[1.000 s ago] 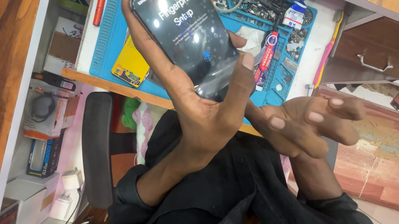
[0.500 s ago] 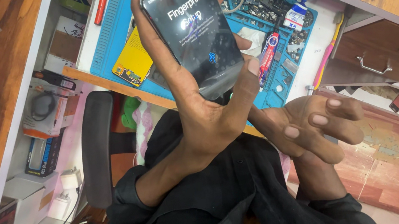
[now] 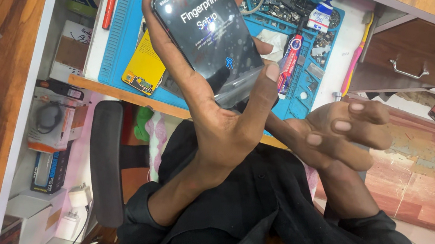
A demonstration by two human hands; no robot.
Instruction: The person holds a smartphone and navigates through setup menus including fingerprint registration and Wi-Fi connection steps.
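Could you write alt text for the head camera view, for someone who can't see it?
A person's left hand holds up a smartphone with its screen lit, while the empty right hand hangs open beside it. Below lies a blue repair mat cluttered with small parts.

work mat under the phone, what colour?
Blue; the mat shows best in the head view, behind the phone.

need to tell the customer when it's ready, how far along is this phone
Done: the smartphone is in one piece, and its lit screen shows a setup page with a fingerprint icon. In hand: the left hand grips it above the blue repair mat; the right hand is open and empty. Left: that setup page isn't completed.
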